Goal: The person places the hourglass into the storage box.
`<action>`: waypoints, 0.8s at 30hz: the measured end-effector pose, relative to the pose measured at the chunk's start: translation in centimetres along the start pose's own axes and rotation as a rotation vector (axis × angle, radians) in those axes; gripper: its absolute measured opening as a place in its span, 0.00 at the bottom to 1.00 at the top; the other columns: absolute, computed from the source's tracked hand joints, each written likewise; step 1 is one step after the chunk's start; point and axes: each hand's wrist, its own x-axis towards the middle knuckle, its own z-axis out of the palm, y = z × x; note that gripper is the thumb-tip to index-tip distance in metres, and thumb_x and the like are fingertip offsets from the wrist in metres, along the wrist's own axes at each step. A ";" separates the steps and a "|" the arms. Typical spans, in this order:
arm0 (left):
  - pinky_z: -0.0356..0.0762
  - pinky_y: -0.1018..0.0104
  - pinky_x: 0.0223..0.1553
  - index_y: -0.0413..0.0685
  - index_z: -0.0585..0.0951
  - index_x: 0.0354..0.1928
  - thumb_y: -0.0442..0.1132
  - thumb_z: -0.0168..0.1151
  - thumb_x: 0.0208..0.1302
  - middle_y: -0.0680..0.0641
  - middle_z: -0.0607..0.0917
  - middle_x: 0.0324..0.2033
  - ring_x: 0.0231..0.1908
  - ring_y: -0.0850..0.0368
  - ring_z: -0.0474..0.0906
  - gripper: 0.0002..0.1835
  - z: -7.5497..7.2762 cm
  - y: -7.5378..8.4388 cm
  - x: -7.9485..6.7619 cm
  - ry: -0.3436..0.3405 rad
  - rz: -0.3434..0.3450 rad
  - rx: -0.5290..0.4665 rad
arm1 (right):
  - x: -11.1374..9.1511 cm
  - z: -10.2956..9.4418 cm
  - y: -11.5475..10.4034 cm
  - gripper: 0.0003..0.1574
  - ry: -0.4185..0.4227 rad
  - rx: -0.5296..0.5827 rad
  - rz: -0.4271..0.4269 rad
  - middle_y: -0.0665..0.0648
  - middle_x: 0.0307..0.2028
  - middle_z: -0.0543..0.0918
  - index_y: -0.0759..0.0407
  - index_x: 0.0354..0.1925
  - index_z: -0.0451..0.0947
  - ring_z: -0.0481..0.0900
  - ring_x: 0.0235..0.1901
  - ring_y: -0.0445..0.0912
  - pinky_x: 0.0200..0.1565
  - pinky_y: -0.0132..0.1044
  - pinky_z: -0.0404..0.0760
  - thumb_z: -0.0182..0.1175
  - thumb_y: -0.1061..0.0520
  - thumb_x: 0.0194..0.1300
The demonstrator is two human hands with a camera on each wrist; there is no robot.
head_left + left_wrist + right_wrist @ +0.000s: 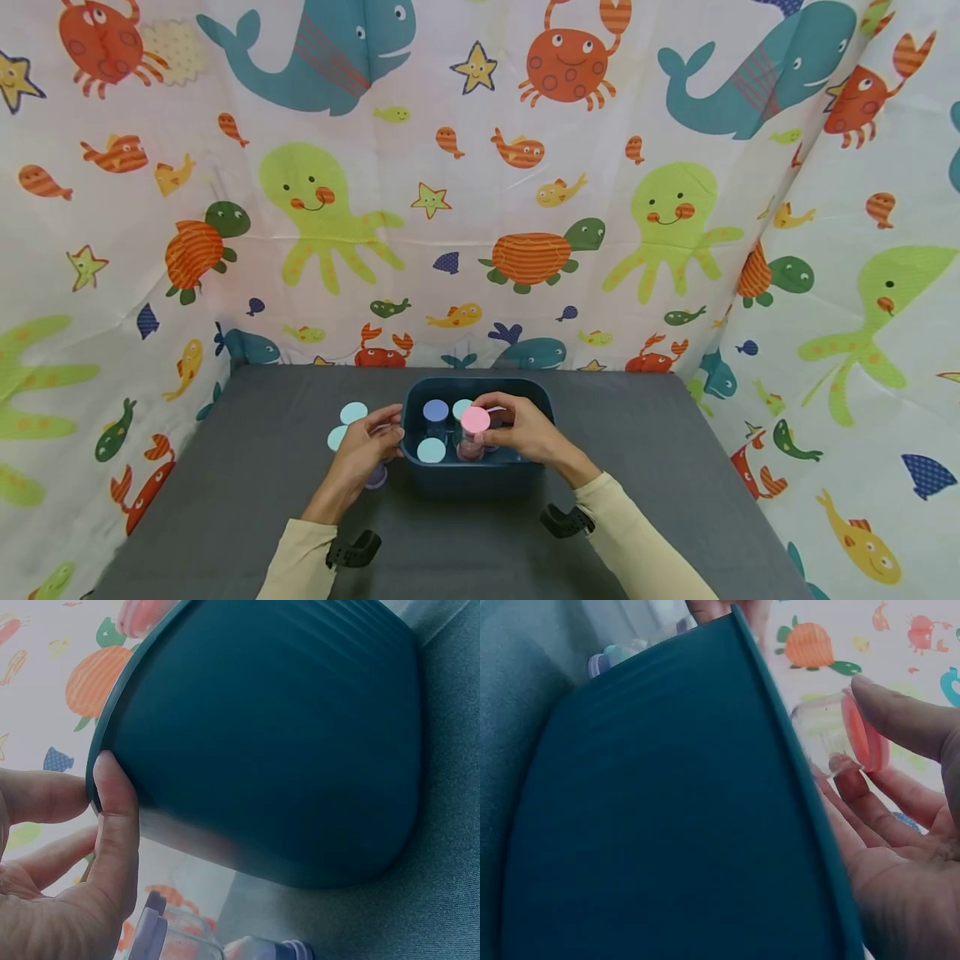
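A dark blue bin [480,483] stands on the grey table, with several lidded jars inside. My left hand [369,442] pinches the bin's left rim between thumb and fingers, plain in the left wrist view [82,855]. Over the bin's opening, my right hand [525,427] holds a clear jar with a pink lid [476,419]. In the right wrist view the thumb and fingers are around this jar [829,731], beside the rim. Inside the bin show a jar with a blue lid [435,410] and two with pale aqua lids, one [431,451] near the front wall.
Left of the bin, two jars with pale aqua lids [353,412] and a purple-lidded jar [377,477] stand near my left hand, partly hidden by it. Behind the grey table [637,450] hangs a curtain [480,250] printed with sea animals, which also runs along both sides.
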 end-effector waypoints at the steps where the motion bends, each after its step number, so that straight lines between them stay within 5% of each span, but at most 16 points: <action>1: 0.82 0.70 0.37 0.40 0.71 0.66 0.31 0.57 0.67 0.35 0.74 0.57 0.44 0.51 0.77 0.25 0.0 0.0 0.0 -0.001 0.001 0.000 | 0.1 0.1 0.0 0.26 -0.006 -0.005 0.004 0.58 0.52 0.80 0.54 0.57 0.76 0.81 0.49 0.54 0.47 0.37 0.84 0.69 0.58 0.60; 12: 0.82 0.70 0.37 0.41 0.71 0.66 0.30 0.57 0.67 0.36 0.74 0.57 0.48 0.43 0.76 0.24 0.0 0.0 0.1 0.007 -0.004 0.002 | 1.1 0.5 0.8 0.26 -0.062 -0.093 -0.015 0.55 0.53 0.82 0.53 0.57 0.77 0.78 0.53 0.51 0.59 0.55 0.77 0.69 0.59 0.60; 24: 0.82 0.70 0.38 0.40 0.71 0.66 0.30 0.56 0.68 0.36 0.74 0.57 0.48 0.44 0.76 0.24 0.1 0.2 0.0 0.003 -0.005 0.011 | 2.4 0.5 1.5 0.24 -0.226 -0.202 -0.008 0.53 0.49 0.80 0.54 0.54 0.79 0.78 0.49 0.48 0.60 0.57 0.76 0.69 0.64 0.59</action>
